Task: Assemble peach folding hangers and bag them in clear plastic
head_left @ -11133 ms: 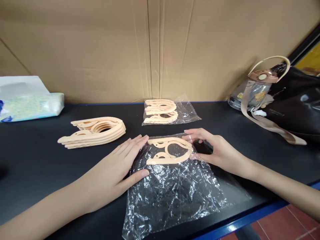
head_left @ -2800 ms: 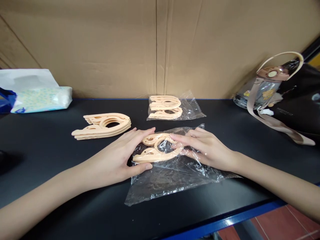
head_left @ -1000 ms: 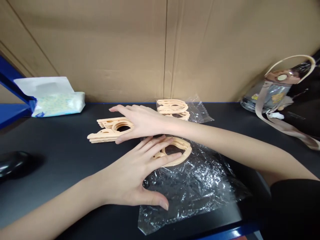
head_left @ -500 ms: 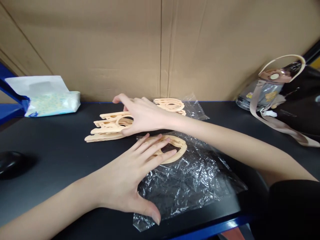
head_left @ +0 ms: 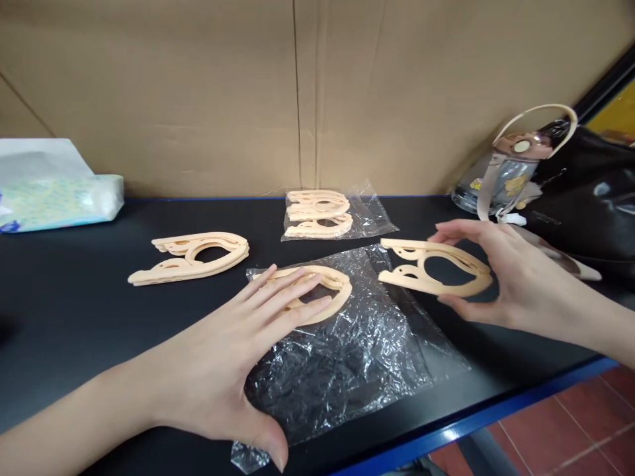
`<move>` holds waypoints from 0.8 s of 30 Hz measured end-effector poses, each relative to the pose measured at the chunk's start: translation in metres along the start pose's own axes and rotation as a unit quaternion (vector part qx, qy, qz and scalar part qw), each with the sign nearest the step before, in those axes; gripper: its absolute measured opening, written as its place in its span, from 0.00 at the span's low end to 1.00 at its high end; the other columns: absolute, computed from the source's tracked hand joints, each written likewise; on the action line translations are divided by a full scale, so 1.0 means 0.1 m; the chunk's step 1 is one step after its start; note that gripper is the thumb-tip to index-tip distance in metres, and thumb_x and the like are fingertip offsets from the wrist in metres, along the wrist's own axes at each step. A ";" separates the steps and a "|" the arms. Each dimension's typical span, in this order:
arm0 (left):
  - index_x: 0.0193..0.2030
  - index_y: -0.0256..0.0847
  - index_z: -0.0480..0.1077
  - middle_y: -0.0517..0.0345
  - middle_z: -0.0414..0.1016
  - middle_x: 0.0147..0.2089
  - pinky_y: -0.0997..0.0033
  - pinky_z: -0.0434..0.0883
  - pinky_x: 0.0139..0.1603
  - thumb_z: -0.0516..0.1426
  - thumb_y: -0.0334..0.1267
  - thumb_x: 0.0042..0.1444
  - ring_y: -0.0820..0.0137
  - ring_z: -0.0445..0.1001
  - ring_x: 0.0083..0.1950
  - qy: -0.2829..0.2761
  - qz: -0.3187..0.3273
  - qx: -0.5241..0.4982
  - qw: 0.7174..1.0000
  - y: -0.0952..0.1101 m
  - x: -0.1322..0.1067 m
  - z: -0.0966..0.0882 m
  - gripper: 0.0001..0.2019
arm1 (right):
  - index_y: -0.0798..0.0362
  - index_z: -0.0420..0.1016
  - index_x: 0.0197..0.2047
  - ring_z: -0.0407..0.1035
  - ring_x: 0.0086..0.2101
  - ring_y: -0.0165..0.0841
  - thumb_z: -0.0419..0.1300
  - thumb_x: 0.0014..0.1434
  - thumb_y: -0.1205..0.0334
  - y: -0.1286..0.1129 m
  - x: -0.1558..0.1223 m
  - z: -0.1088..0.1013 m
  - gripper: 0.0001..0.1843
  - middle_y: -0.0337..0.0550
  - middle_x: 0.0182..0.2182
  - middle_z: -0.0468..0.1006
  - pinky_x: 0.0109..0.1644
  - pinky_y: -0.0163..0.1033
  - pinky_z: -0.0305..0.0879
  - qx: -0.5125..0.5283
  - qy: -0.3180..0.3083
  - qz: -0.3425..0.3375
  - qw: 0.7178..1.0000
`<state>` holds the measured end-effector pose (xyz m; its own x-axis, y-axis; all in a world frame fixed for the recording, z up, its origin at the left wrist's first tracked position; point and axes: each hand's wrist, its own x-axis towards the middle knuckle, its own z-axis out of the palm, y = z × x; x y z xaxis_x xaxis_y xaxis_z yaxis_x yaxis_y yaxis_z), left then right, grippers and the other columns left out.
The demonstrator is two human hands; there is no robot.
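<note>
My right hand (head_left: 526, 284) grips the rounded end of a beige folded clothes hanger (head_left: 414, 283) between thumb and fingers, to the right of a clear plastic bag (head_left: 337, 377). Fingers spread, my left hand (head_left: 223, 370) lies flat over the bag and another folded hanger (head_left: 343, 299), partly hidden under those fingers. Whether that hanger is inside the bag or on top, I cannot tell. Further left on the dark table rest more folded hangers (head_left: 198, 270), closely stacked. Behind, several folded hangers (head_left: 297, 211) lie in a second clear bag (head_left: 374, 215).
A tissue pack (head_left: 59, 205) stands at the back left. At the back right are a strapped water bottle (head_left: 506, 178) and a black bag (head_left: 590, 198). Cardboard (head_left: 198, 99) walls off the rear. The table's blue front edge (head_left: 446, 433) runs along the lower right.
My right hand has moved from the left stack across to the right, carrying a folded hanger. My left hand stays on the bag. The view has shifted slightly right.
</note>
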<state>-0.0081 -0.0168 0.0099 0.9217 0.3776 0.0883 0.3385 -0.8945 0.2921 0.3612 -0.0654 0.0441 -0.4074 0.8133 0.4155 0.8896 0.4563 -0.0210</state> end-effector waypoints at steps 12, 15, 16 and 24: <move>0.76 0.55 0.40 0.51 0.46 0.78 0.36 0.40 0.74 0.65 0.67 0.43 0.45 0.46 0.76 0.014 -0.007 0.002 1.000 0.03 0.00 0.01 0.59 | 0.47 0.61 0.61 0.72 0.52 0.48 0.68 0.47 0.60 -0.29 -0.08 0.01 0.38 0.49 0.51 0.75 0.50 0.51 0.74 0.127 -0.141 -0.043 0.981; 0.76 0.55 0.38 0.50 0.45 0.78 0.35 0.40 0.73 0.66 0.66 0.43 0.44 0.45 0.76 -0.004 -0.004 0.001 1.000 0.01 0.01 -0.01 0.60 | 0.47 0.61 0.62 0.70 0.54 0.46 0.68 0.48 0.61 -0.36 -0.01 0.04 0.38 0.49 0.54 0.75 0.54 0.50 0.72 0.155 -0.164 -0.063 0.972; 0.76 0.56 0.38 0.50 0.45 0.78 0.35 0.39 0.74 0.66 0.66 0.43 0.44 0.45 0.77 -0.006 -0.007 0.002 1.000 0.00 0.01 -0.01 0.60 | 0.47 0.62 0.62 0.70 0.55 0.46 0.68 0.49 0.60 -0.37 0.01 0.04 0.38 0.48 0.55 0.75 0.55 0.50 0.72 0.163 -0.172 -0.064 0.969; 0.77 0.54 0.35 0.49 0.42 0.79 0.33 0.41 0.73 0.63 0.68 0.47 0.44 0.41 0.77 -0.010 -0.016 0.022 1.000 0.04 0.01 0.00 0.58 | 0.46 0.62 0.66 0.71 0.55 0.40 0.61 0.63 0.55 -0.45 0.04 0.16 0.29 0.47 0.55 0.77 0.56 0.48 0.72 0.210 -0.180 -0.049 0.960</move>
<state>-0.0061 -0.0199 0.0112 0.9138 0.4017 0.0601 0.3755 -0.8919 0.2520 0.3159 -0.0768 0.0321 -0.5965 0.7970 0.0943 0.7124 0.5800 -0.3951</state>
